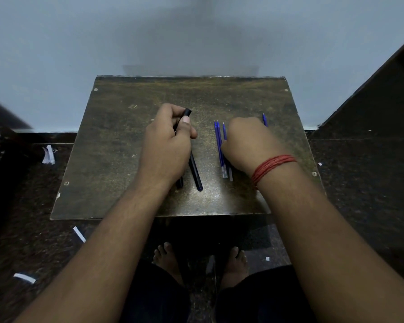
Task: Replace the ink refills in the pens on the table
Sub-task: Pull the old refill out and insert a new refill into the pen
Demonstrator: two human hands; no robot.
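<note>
My left hand (pixel 167 145) grips a black pen (pixel 186 113) whose top sticks out above the thumb. Two more black pens lie on the small brown table (pixel 117 141): one (pixel 195 172) beside the hand, another (pixel 179 183) mostly hidden under my wrist. To the right lie several blue ink refills (pixel 219 145), tips pointing away from me. My right hand (pixel 250 143) rests over the refills with its fingers curled down; whether it pinches one is hidden. One more blue refill (pixel 264 120) pokes out beyond the right hand's knuckles.
The table stands against a pale blue wall. White paper scraps (pixel 48 155) lie on the dark floor to the left and in front. My bare feet (pixel 166 259) are under the table's near edge. A dark slanted surface (pixel 371 94) rises at the right.
</note>
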